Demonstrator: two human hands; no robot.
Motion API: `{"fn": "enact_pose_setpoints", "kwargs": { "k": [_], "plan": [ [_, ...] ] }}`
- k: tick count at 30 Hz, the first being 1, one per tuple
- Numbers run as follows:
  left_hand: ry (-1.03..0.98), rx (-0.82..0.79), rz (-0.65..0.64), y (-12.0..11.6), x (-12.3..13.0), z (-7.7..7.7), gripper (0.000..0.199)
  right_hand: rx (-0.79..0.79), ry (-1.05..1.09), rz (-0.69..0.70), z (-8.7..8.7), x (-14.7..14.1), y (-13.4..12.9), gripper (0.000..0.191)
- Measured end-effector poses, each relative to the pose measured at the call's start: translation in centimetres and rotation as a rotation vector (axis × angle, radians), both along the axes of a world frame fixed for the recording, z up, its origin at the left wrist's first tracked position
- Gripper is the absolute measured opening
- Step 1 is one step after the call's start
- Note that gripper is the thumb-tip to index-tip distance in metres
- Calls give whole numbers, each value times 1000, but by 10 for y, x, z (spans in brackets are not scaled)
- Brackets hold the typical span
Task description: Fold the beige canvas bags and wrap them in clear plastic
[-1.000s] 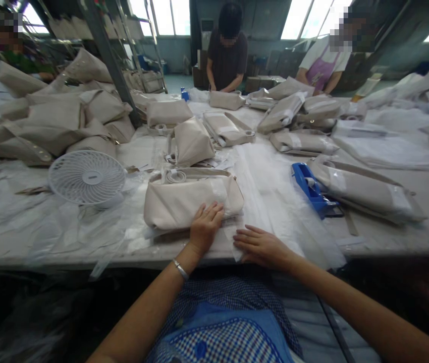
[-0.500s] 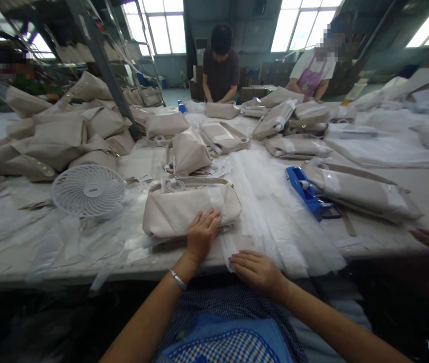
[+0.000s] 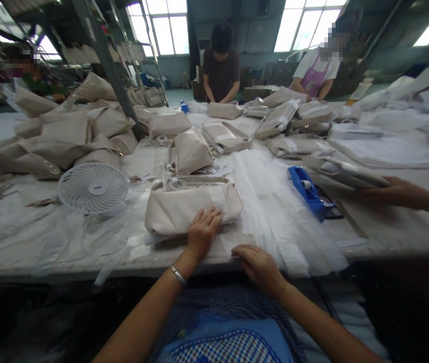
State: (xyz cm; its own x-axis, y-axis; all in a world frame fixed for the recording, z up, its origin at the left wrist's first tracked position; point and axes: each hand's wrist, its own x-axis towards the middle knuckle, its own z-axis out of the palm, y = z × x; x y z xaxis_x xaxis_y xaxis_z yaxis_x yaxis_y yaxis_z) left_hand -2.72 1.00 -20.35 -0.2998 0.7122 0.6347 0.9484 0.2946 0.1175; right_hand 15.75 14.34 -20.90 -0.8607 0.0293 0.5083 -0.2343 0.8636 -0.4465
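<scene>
A beige handbag (image 3: 176, 209) lies on its side in front of me, a coiled strap and a white wrapped band at its top edge. My left hand (image 3: 204, 233) rests on its lower right front, fingers stretched out. Right of the handbag, clear plastic bags (image 3: 271, 201) lie flat in a layered stack that reaches the table's front edge. My right hand (image 3: 258, 264) is at the near left corner of these bags, its fingers bent and fingertips together on a clear plastic edge. The thumb is partly hidden.
A white fan (image 3: 93, 187) stands at the left, before a heap of beige handbags (image 3: 63, 133). A blue tape dispenser (image 3: 307, 194) lies right of the plastic. A co-worker's hand (image 3: 396, 192) holds another handbag (image 3: 346, 171) at the right. Two people stand across the table.
My right hand has gone from lying flat to bent fingers at the plastic edge. My left hand stays on the handbag. At the right, a co-worker's hand has reached in and moved a handbag.
</scene>
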Motion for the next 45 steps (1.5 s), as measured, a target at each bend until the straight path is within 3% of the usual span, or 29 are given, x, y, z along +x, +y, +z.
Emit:
{"fn": "enact_pose_setpoints", "kwargs": {
  "k": [4, 9, 16, 27, 30, 34, 38, 41, 45],
  "plan": [
    [6, -12, -5, -1, -2, 1, 27, -53, 68, 15, -3, -1, -2, 26],
    [0, -21, -8, -2, -2, 2, 29, -174, 0, -2, 2, 2, -7, 22],
    [-5, -10, -5, -1, -2, 2, 27, -278, 46, -3, 0, -13, -4, 27],
    [49, -20, -4, -13, -3, 6, 27, -44, 200, 138, 5, 3, -17, 33],
    [59, -41, 17, -13, 0, 3, 28, -19, 209, 159, 14, -1, -14, 32],
    [91, -34, 17, -13, 3, 0, 26, 29, 226, 196, 46, -23, 2, 30],
    [94, 15, -14, -17, 6, -3, 23, 55, 212, 133, 71, -69, 25, 27],
    [77, 28, -15, -19, 5, -3, 22, 65, 179, 69, 69, -109, 41, 20],
    [86, 43, -1, -21, 2, -4, 27, 89, 106, 56, 54, -147, 56, 13]
  ]
}}
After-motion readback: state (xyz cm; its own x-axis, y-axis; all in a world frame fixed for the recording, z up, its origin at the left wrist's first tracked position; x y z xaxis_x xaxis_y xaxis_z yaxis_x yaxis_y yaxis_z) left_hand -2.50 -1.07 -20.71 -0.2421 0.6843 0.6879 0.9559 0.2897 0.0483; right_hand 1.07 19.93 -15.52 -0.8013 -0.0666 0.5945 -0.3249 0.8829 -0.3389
